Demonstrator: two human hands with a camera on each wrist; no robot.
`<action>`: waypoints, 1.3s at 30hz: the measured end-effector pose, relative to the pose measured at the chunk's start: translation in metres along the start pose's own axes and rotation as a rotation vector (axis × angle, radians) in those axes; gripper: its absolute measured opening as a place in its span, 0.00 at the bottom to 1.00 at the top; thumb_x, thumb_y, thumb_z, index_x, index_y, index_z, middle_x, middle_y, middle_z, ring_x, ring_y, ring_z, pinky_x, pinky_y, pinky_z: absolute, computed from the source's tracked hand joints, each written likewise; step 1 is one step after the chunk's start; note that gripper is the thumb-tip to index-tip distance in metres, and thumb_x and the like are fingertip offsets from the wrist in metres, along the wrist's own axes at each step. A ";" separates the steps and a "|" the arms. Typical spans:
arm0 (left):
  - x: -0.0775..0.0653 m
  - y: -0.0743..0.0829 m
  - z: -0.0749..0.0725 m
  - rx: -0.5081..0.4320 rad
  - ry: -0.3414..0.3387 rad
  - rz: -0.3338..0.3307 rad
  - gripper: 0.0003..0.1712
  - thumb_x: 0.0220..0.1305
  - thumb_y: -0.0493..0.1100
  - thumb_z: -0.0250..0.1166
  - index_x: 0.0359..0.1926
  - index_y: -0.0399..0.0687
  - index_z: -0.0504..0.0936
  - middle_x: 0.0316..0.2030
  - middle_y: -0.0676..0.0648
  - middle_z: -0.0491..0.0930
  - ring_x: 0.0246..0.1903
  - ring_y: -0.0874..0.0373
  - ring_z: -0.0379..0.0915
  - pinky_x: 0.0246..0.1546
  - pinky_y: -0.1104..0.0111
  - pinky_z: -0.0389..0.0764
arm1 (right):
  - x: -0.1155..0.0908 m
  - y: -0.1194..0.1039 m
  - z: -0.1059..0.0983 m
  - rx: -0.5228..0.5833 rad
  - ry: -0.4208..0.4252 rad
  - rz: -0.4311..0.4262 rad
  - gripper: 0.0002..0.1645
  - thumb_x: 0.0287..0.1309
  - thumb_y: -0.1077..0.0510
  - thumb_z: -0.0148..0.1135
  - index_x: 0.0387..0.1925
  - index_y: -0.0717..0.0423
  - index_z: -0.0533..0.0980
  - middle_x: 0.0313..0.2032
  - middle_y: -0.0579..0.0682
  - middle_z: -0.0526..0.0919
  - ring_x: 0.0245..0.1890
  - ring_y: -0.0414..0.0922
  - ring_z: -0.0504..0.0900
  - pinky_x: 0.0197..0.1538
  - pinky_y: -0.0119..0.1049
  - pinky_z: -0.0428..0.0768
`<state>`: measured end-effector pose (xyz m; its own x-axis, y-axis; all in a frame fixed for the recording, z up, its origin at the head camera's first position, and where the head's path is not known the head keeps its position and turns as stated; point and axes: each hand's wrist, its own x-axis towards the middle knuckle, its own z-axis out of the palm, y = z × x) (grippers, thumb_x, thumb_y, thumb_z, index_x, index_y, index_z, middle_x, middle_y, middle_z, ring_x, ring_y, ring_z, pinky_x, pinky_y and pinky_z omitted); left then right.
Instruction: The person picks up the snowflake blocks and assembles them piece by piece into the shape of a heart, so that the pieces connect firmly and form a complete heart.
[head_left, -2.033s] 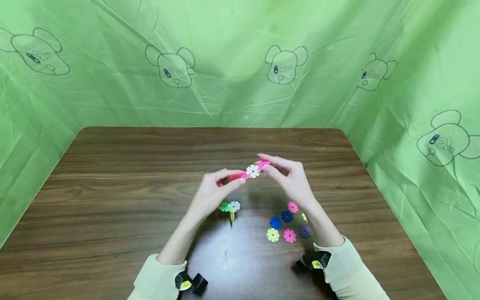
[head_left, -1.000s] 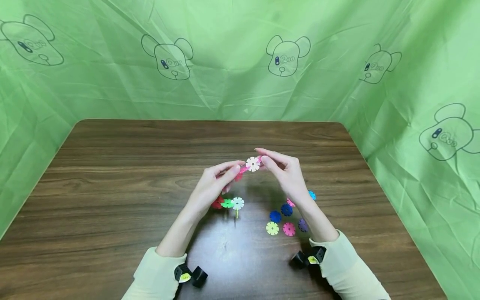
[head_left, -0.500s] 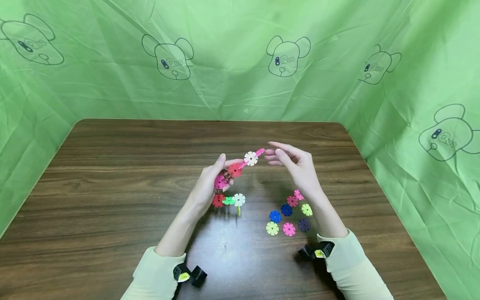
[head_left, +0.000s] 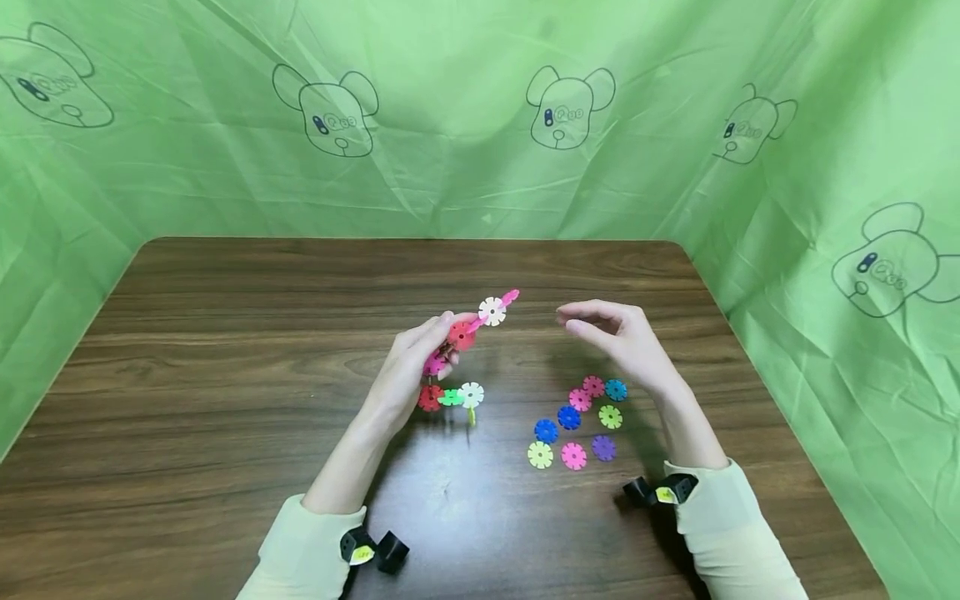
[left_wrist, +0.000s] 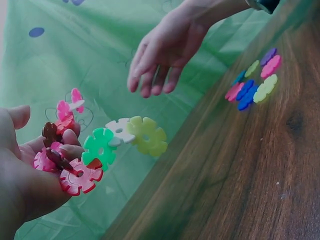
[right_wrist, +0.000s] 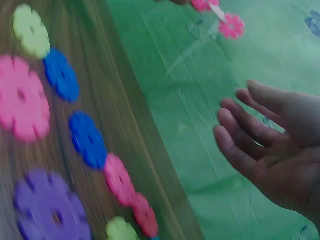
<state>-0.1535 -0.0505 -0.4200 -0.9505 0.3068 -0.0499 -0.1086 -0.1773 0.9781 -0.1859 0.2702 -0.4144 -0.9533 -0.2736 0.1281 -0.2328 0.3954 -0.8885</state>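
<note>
My left hand [head_left: 408, 362] holds a chain of interlocking snowflake discs above the table, its fingers curled round the pink and brown ones. From the hand a red disc [head_left: 461, 336], a white disc [head_left: 492, 312] and a pink disc [head_left: 511, 297] reach up to the far right. The chain's other end shows in the left wrist view: a red disc [left_wrist: 81, 177], a green disc [left_wrist: 100, 149], a white disc and a yellow-green disc [left_wrist: 146, 136]. My right hand [head_left: 618, 337] hovers to the right with relaxed, bent fingers and nothing in them.
Loose discs lie on the brown wooden table [head_left: 262, 333] below my right hand: blue [head_left: 546, 431], pink [head_left: 573, 456], purple [head_left: 603, 447], yellow-green [head_left: 540, 455] and several more. A green printed curtain [head_left: 450, 167] hangs round the table's far and side edges.
My right hand has let go of the pink end disc and moved right, away from the chain. My left hand has shifted its grip, with its thumb lifted, and more of the chain shows.
</note>
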 end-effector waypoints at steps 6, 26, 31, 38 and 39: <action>0.000 -0.001 0.000 -0.001 0.011 0.024 0.24 0.78 0.54 0.54 0.62 0.45 0.82 0.33 0.53 0.75 0.30 0.60 0.67 0.30 0.74 0.65 | -0.005 0.012 -0.017 -0.104 -0.085 0.046 0.18 0.67 0.53 0.68 0.56 0.51 0.84 0.53 0.56 0.88 0.50 0.41 0.87 0.50 0.28 0.83; -0.003 -0.001 0.002 0.023 0.011 0.002 0.25 0.78 0.59 0.53 0.61 0.50 0.83 0.28 0.52 0.73 0.26 0.62 0.64 0.29 0.74 0.64 | -0.011 0.053 -0.044 -0.235 -0.384 0.069 0.25 0.53 0.60 0.79 0.54 0.54 0.84 0.52 0.54 0.87 0.54 0.53 0.83 0.57 0.40 0.84; -0.005 -0.001 0.004 0.022 0.005 0.007 0.25 0.78 0.59 0.53 0.61 0.51 0.83 0.28 0.52 0.72 0.26 0.62 0.63 0.29 0.74 0.63 | -0.013 0.062 -0.045 -0.328 -0.438 0.007 0.25 0.50 0.57 0.81 0.51 0.50 0.86 0.49 0.50 0.87 0.48 0.49 0.82 0.51 0.39 0.82; -0.007 -0.002 0.005 0.015 0.003 0.015 0.25 0.78 0.59 0.54 0.61 0.51 0.83 0.28 0.52 0.72 0.26 0.62 0.62 0.29 0.74 0.63 | -0.015 0.070 -0.045 -0.316 -0.462 0.021 0.24 0.45 0.57 0.83 0.48 0.49 0.88 0.45 0.51 0.83 0.42 0.47 0.77 0.44 0.35 0.79; -0.007 -0.002 0.005 0.016 0.002 0.015 0.25 0.78 0.59 0.54 0.61 0.51 0.83 0.28 0.52 0.72 0.26 0.62 0.62 0.29 0.74 0.63 | -0.015 0.070 -0.045 -0.318 -0.459 0.014 0.24 0.44 0.57 0.84 0.47 0.49 0.88 0.44 0.51 0.83 0.42 0.47 0.77 0.44 0.35 0.79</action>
<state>-0.1449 -0.0474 -0.4204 -0.9526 0.3020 -0.0360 -0.0901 -0.1670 0.9818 -0.1969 0.3414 -0.4591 -0.7919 -0.5916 -0.1512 -0.3347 0.6277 -0.7028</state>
